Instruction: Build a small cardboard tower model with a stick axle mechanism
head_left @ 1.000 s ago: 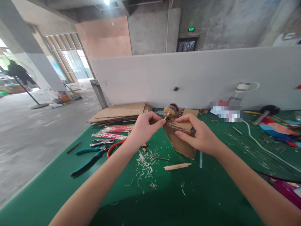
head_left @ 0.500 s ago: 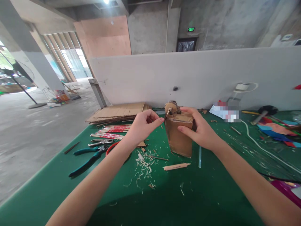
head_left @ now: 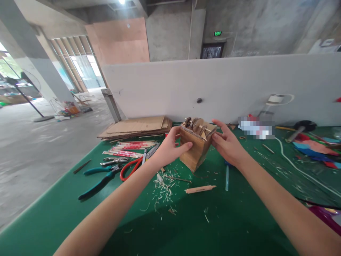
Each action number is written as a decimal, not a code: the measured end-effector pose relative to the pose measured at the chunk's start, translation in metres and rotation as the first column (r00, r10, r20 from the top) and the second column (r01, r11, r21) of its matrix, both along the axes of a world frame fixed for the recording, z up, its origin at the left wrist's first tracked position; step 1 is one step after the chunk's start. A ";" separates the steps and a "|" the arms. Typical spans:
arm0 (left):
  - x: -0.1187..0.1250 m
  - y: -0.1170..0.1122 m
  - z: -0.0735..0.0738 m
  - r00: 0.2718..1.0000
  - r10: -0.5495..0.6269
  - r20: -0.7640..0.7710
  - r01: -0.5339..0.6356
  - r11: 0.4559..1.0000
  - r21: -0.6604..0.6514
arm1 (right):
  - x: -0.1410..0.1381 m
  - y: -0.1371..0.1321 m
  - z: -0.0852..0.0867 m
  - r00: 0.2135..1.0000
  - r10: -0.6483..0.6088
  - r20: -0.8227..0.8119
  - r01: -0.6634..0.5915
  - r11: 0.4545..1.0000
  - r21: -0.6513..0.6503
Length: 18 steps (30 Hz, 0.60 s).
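Observation:
A cardboard box (head_left: 194, 151) stands upright on the green table, one corner turned my way. On its top sits a small mechanism, with a round cardboard disc (head_left: 198, 125) on a thin wooden stick between little cardboard supports. My left hand (head_left: 174, 147) grips the box's left side, thumb across the front face and fingers partly hidden behind. At the right side, my right hand (head_left: 227, 144) holds the upper edge between its fingers, the index finger raised near the top. Below the box lie a peach-coloured marker (head_left: 200, 189) and a thin metal rod (head_left: 178, 179).
On the left are red-handled scissors (head_left: 130, 170), teal-handled pliers (head_left: 102, 181) and packs of wooden sticks (head_left: 128, 150). Cardboard sheets (head_left: 135, 127) are stacked behind. Wood shavings (head_left: 165, 190) litter the middle. A glue stick (head_left: 227, 177) and a white cable (head_left: 290, 161) lie right.
The box has been turned, so a corner and the mechanism on its top now show. My left hand has come onto its left side; my right hand has shifted its hold on the right.

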<state>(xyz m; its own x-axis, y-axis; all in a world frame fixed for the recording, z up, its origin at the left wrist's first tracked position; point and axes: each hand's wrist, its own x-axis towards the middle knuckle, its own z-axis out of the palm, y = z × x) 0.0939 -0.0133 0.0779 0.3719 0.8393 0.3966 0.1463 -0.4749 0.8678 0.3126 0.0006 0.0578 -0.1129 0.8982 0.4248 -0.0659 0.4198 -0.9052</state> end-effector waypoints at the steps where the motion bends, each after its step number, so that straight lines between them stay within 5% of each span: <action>1: 0.001 0.002 -0.002 1.000 -0.003 0.030 0.003 1.000 -0.015 | -0.002 0.001 0.000 0.999 -0.040 0.012 0.040 0.999 0.010; 4: 0.004 0.006 -0.005 0.997 0.053 0.059 -0.051 0.998 -0.029 | -0.008 0.000 0.005 0.967 -0.243 0.077 0.234 0.966 0.105; 8: 0.005 0.006 -0.004 0.992 0.124 0.006 -0.124 0.992 0.000 | -0.013 -0.018 0.024 0.856 -0.492 0.159 0.437 0.853 0.286; 13: 0.006 -0.001 0.000 0.998 0.054 -0.025 -0.054 0.998 -0.012 | -0.020 -0.043 0.048 0.790 -0.539 0.293 0.398 0.814 0.424; 18: 0.007 -0.003 0.003 0.994 0.076 -0.074 -0.074 0.997 0.023 | -0.020 -0.041 0.050 0.709 -0.587 0.390 0.388 0.787 0.480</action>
